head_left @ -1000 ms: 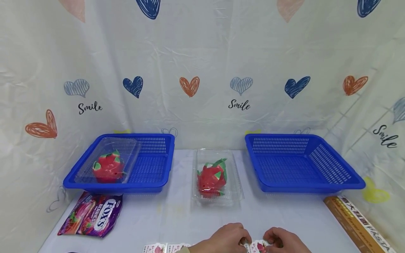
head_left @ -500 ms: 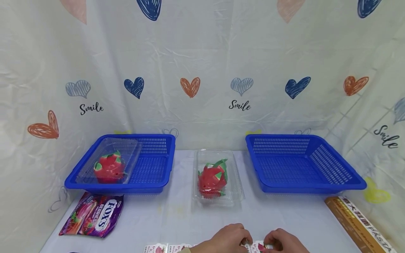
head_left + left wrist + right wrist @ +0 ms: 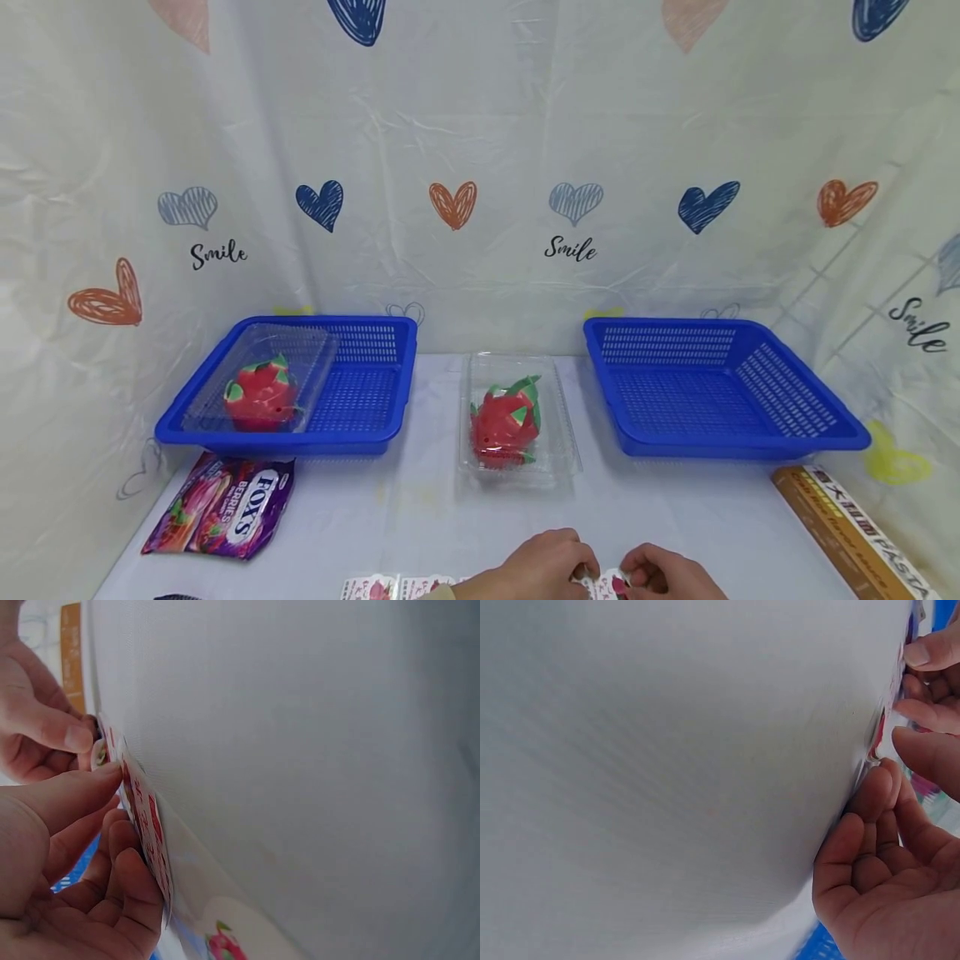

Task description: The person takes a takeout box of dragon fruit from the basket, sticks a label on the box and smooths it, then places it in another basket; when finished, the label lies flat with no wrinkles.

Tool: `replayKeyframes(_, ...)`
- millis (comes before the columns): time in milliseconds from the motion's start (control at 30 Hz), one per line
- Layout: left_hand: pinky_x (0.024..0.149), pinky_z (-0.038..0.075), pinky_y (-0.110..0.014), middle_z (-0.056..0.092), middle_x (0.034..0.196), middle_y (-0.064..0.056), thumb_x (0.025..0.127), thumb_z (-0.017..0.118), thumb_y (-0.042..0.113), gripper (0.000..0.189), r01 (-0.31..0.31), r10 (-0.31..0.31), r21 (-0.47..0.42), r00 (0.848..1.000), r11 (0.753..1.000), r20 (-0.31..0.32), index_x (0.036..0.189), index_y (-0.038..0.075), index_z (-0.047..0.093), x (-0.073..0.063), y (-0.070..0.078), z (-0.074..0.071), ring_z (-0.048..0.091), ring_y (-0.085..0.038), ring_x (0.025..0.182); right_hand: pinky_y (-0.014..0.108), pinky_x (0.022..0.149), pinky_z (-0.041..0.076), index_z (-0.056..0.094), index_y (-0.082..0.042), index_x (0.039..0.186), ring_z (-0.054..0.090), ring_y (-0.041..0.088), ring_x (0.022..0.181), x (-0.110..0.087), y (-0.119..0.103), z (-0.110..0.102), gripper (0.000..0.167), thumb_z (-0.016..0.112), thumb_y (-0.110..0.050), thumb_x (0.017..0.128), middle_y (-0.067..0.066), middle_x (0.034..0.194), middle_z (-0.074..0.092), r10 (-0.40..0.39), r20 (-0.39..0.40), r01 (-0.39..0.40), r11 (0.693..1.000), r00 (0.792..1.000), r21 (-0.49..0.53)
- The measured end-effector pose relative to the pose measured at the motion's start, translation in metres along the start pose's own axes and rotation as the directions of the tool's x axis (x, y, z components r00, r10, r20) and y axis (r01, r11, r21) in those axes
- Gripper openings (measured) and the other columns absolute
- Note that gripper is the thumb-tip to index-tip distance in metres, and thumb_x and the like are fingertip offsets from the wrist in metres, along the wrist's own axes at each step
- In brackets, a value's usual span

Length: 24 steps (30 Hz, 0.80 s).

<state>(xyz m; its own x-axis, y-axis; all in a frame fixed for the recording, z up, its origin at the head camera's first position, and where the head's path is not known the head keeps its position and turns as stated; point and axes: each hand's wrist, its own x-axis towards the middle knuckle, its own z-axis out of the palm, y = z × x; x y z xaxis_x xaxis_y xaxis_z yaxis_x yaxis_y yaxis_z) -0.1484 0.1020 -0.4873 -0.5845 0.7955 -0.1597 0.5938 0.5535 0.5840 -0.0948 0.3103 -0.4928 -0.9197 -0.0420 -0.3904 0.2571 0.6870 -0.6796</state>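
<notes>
A strip of white labels (image 3: 371, 588) printed with pink dragon fruit lies along the table's front edge, partly hidden by my left forearm. My left hand (image 3: 543, 562) grips the strip near its right end, its thumb on one face and its curled fingers along the other in the left wrist view. Just to the right, my right hand (image 3: 667, 575) pinches the edge of the end label (image 3: 611, 583) between thumb and finger. Farther back, a red and green dragon fruit (image 3: 502, 429) sits in a clear plastic clamshell box (image 3: 551, 417).
At the back left stands a blue basket (image 3: 277, 440) with another boxed dragon fruit (image 3: 258, 396) in it. Another blue basket (image 3: 742, 447) stands back right. A purple candy bag (image 3: 225, 508) lies at left, a pasta box (image 3: 855, 533) at right. A patterned curtain (image 3: 495, 108) hangs behind.
My right hand's fingers have shifted slightly at the end label's edge, and more of that label's rounded edge shows. My left hand stays in place. The head view has drifted a little.
</notes>
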Motion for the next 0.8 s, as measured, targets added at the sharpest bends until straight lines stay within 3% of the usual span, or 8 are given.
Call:
replayKeyframes(167, 0.062, 0.038, -0.012, 0.049, 0.075, 0.015, 0.085, 0.075, 0.013, 0.017, -0.025, 0.025, 0.011, 1.0, 1.0, -0.009, 0.101, 0.018, 0.074, 0.001, -0.002, 0.0, 0.041, 0.005, 0.067, 0.025, 0.062, 0.044, 0.065, -0.005, 0.097, 0.053, 0.015, 0.073, 0.0, 0.0, 0.002, 0.019, 0.073, -0.019, 0.087, -0.002, 0.08, 0.056, -0.015, 0.013, 0.015, 1.0, 1.0, 0.006)
replayKeyframes(533, 0.063, 0.039, -0.013, 0.049, 0.076, 0.015, 0.086, 0.074, 0.015, 0.017, -0.003, 0.003, 0.008, 1.0, 1.0, -0.001, 0.102, 0.02, 0.074, 0.0, -0.001, 0.002, 0.042, 0.004, 0.068, 0.025, 0.062, 0.045, 0.066, -0.009, 0.091, 0.056, 0.015, 0.074, -0.006, -0.001, -0.004, 0.008, 0.069, -0.016, 0.088, -0.001, 0.083, 0.06, -0.128, 0.035, 0.127, 0.992, 0.991, 0.017)
replayKeyframes(800, 0.063, 0.038, -0.013, 0.05, 0.077, 0.015, 0.087, 0.074, 0.017, 0.02, -0.013, 0.013, 0.014, 1.0, 1.0, 0.003, 0.105, 0.023, 0.075, -0.001, -0.001, 0.0, 0.042, 0.005, 0.07, 0.023, 0.061, 0.046, 0.065, -0.007, 0.092, 0.058, 0.009, 0.071, -0.01, 0.001, -0.011, 0.01, 0.067, -0.016, 0.091, 0.001, 0.083, 0.064, -0.231, 0.107, 0.223, 0.971, 0.967, 0.081)
